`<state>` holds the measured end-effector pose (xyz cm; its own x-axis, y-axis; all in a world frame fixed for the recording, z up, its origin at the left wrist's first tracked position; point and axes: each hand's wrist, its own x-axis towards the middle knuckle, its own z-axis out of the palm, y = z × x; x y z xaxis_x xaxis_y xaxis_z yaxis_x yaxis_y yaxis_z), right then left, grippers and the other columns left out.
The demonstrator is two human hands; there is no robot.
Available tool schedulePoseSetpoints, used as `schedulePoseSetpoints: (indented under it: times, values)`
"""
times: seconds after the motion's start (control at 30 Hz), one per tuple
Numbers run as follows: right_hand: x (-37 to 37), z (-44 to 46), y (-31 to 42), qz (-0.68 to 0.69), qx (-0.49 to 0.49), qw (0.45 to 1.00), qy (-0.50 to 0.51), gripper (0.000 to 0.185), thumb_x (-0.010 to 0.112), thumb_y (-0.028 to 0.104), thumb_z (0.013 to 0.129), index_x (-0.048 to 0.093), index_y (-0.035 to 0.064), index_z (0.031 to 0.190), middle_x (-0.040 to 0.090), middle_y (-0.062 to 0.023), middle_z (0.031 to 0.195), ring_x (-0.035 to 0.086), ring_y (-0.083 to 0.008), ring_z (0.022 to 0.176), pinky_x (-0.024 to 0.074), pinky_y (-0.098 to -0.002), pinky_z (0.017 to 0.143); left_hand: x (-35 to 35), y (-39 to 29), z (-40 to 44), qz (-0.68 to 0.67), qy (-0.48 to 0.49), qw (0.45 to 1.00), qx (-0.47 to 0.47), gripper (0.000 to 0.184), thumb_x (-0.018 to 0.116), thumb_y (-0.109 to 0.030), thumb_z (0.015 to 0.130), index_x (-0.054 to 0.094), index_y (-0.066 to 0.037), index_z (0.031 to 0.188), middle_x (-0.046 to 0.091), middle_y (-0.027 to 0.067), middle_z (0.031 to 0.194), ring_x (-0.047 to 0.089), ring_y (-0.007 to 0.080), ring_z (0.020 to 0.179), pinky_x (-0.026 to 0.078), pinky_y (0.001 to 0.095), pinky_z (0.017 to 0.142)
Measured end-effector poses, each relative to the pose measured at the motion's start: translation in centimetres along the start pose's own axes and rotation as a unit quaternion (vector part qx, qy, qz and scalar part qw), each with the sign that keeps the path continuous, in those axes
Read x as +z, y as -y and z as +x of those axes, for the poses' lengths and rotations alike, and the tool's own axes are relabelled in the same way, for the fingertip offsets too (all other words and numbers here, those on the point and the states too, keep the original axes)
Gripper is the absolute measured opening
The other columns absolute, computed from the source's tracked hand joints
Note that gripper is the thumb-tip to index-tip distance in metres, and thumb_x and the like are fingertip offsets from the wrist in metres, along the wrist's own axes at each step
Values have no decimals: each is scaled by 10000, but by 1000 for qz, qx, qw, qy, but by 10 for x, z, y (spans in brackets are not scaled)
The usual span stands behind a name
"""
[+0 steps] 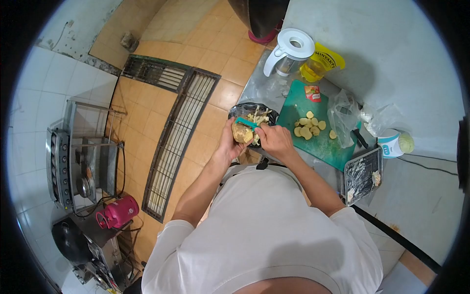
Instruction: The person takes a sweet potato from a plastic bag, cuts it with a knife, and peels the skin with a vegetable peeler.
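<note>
My left hand (226,142) is closed around a partly peeled potato (241,133), brown skin showing on its near side and yellow flesh at its right end. In my right hand (275,140) is a teal-handled peeler (246,122), whose head lies across the top of the potato. Beneath both hands is a black plastic bag (250,107) holding pale peelings (259,118). To the right, several potato slices (307,131) lie on a green cutting board (319,150).
A white-lidded pitcher (295,45) and a yellow pouch (320,62) stand behind the board. On its right are a clear plastic bag (342,115), a dark-handled knife (361,139) and a smeared tray (363,175). A floor grate (178,142), stove (81,161) and pink gas cylinder (119,211) are leftward.
</note>
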<state>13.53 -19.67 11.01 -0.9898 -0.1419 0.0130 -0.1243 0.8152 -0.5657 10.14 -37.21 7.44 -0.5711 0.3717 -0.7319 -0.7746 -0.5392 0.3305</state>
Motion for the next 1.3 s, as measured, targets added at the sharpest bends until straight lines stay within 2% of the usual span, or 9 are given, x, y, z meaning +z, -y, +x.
schedulePoseSetpoints:
  times: [0.37, 0.5, 0.73, 0.83, 0.93, 1.03, 1.13, 1.23, 1.3]
  values:
    - [17, 15, -16, 5, 59, 997, 41, 378, 511, 375, 961, 653, 59, 809, 625, -243, 676, 626, -464, 687, 502, -552, 640, -14, 20, -3, 16, 35, 999, 11, 471, 420, -515, 970, 587, -129, 1181, 657, 48, 1056, 655, 202, 922, 591, 399, 704]
    - [21, 20, -16, 7, 102, 993, 63, 391, 495, 388, 958, 680, 63, 844, 650, -260, 745, 643, -471, 752, 518, -547, 708, -14, 18, -10, 6, 44, 999, 13, 504, 431, -514, 964, 589, -97, 1199, 676, 70, 1039, 675, 220, 881, 591, 422, 742]
    - [46, 20, -43, -41, 136, 984, 109, 397, 484, 416, 942, 696, 80, 946, 668, -271, 860, 654, -457, 835, 514, -541, 778, -20, 21, -17, -1, 89, 996, 12, 541, 455, -494, 946, 579, -59, 1242, 683, 103, 1071, 684, 244, 891, 587, 396, 777]
    - [32, 21, -31, -80, 151, 980, 103, 456, 498, 493, 928, 697, 86, 979, 681, -252, 855, 669, -435, 840, 518, -530, 771, -30, 20, -12, 4, 53, 998, 40, 538, 449, -488, 947, 578, -58, 1243, 684, 102, 1059, 683, 238, 885, 586, 386, 782]
    - [10, 20, -19, -92, 139, 983, 70, 470, 523, 513, 916, 680, 70, 932, 669, -249, 801, 663, -441, 771, 521, -533, 702, -40, 20, -6, 2, 22, 998, 51, 531, 441, -485, 949, 578, -61, 1239, 683, 95, 1052, 683, 231, 879, 584, 377, 780]
    - [4, 21, -18, -105, 148, 978, 105, 512, 505, 542, 931, 707, 72, 959, 682, -242, 826, 671, -430, 830, 518, -526, 766, -40, 16, -4, -4, 23, 998, 60, 517, 433, -486, 953, 584, -69, 1218, 683, 89, 1045, 683, 218, 874, 587, 366, 765]
    - [-1, 19, -13, 20, 123, 987, 102, 489, 492, 482, 958, 697, 45, 876, 656, -255, 762, 651, -446, 797, 509, -536, 743, -36, 19, -3, -12, 27, 997, 65, 514, 435, -496, 949, 591, -71, 1192, 684, 90, 1029, 684, 219, 852, 591, 364, 745]
    - [4, 9, -6, 133, 29, 987, 81, 481, 479, 433, 976, 670, 26, 805, 624, -258, 697, 626, -458, 736, 500, -539, 687, -31, 18, -1, -16, 30, 997, 65, 516, 432, -506, 944, 593, -71, 1170, 683, 94, 1004, 684, 227, 829, 592, 380, 727]
    - [0, 5, 3, 113, 13, 991, 76, 463, 473, 400, 985, 651, 25, 781, 614, -253, 674, 616, -459, 695, 492, -541, 646, -24, 17, -3, -23, 29, 997, 72, 517, 426, -511, 942, 594, -71, 1155, 681, 95, 985, 683, 236, 817, 592, 390, 714]
